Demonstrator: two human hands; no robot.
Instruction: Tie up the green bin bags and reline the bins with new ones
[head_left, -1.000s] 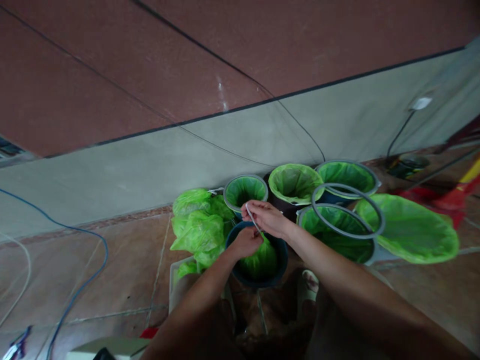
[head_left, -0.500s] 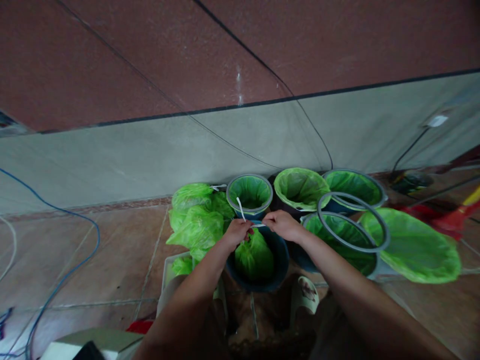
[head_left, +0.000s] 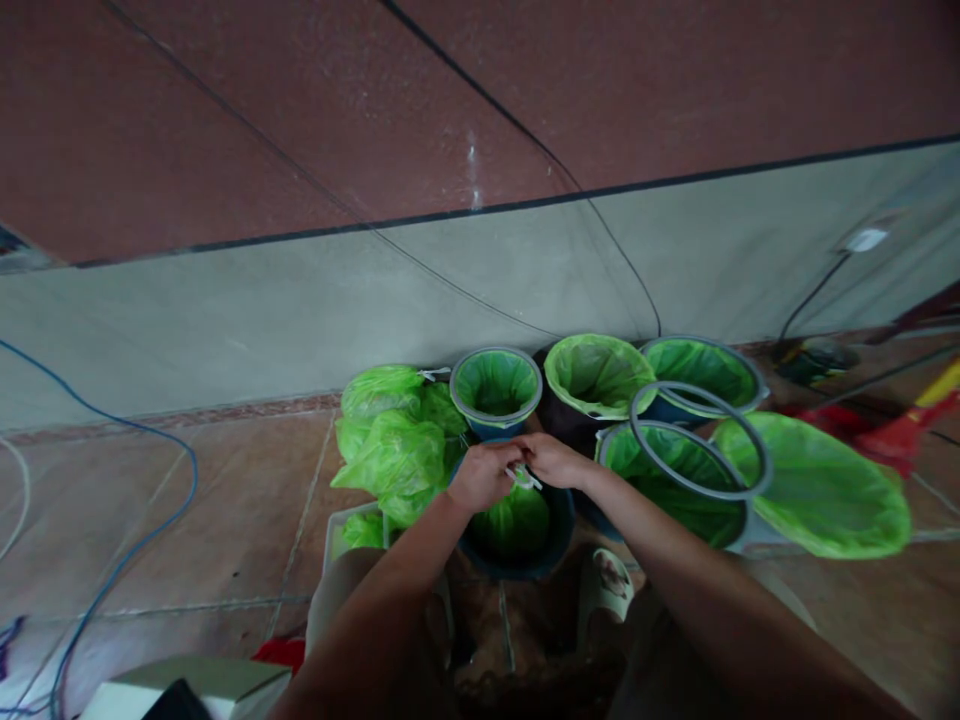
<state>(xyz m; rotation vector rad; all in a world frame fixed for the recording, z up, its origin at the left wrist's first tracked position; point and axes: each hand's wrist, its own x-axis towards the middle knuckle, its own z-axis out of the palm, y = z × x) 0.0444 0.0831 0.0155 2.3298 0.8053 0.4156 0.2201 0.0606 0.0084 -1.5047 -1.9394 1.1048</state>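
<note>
We see a bright green bag (head_left: 514, 520) in a dark blue bucket (head_left: 556, 535), tied with a white strip (head_left: 523, 477). At ten o'clock lie more bright green bags (head_left: 390, 445); at one o'clock a grey ring (head_left: 697, 440). Reddish-brown floor tiles (head_left: 225, 520).

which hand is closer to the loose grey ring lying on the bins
Right. The right hand sits above the dark bucket, just left of the grey ring. The left hand is farther left, beside the tied green bags.
</note>
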